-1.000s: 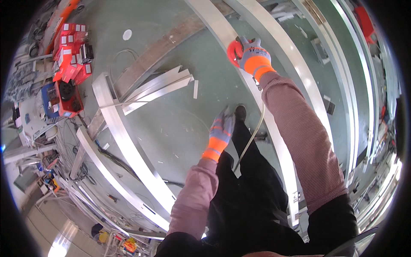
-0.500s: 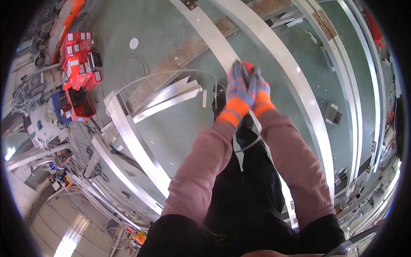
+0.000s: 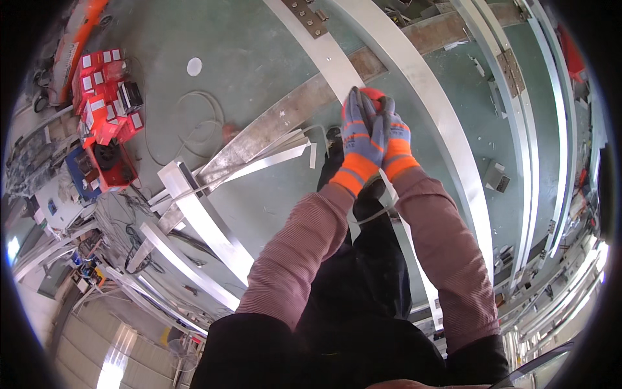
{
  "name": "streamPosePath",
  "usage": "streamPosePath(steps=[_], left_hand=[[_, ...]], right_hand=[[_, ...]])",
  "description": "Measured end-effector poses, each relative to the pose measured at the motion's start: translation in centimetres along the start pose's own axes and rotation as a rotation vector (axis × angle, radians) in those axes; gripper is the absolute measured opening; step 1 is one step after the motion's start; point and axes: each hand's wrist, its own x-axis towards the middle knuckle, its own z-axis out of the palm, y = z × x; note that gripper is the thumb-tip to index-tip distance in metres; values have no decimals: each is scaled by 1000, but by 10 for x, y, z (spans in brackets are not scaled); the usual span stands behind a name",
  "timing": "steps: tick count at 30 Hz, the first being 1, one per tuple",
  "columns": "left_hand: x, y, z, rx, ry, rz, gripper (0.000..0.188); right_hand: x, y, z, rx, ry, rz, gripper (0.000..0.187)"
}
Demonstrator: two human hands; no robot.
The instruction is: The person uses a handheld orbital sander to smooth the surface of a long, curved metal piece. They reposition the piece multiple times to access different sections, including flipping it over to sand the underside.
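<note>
Both my hands wear grey and orange gloves and lie side by side over a red, round-edged tool (image 3: 372,94). Only its far rim shows past my fingers, so its exact kind is hidden. My left hand (image 3: 361,133) and my right hand (image 3: 395,137) are closed down around it. Under the tool runs a long, pale metal profile (image 3: 330,59), which passes between my forearms toward my legs. A brown hinge plate (image 3: 307,17) is fixed on this profile beyond my hands. A thin grey hose (image 3: 376,216) shows below my wrists, across my leg.
Another metal profile (image 3: 427,84) curves past on the right, with hinged ones (image 3: 518,78) farther out. A flat brown bar (image 3: 278,117) crosses beneath. Profile offcuts (image 3: 272,160) and a thick profile (image 3: 207,217) lie left, near red boxes (image 3: 100,97) and a red bin (image 3: 116,170).
My hands and the red tool stay together on the profile, while the view has shifted along it and shows more of the hinge plate. The hose on the left has dropped lower.
</note>
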Motion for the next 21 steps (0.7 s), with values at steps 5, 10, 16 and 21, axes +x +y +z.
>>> streamPosePath(steps=[5, 10, 16, 21], left_hand=[[48, -12, -39, -80, 80, -24, 73], [76, 0, -68, -310, 134, -137, 68], [70, -26, -85, -321, 164, -113, 65], [51, -5, -65, 29, 129, -79, 78]], right_hand=[[37, -64, 12, -162, -203, -108, 53], [68, -89, 41, 346, -237, 141, 70], [62, -107, 43, 51, -337, 100, 74], [50, -61, 42, 199, -305, 90, 68]])
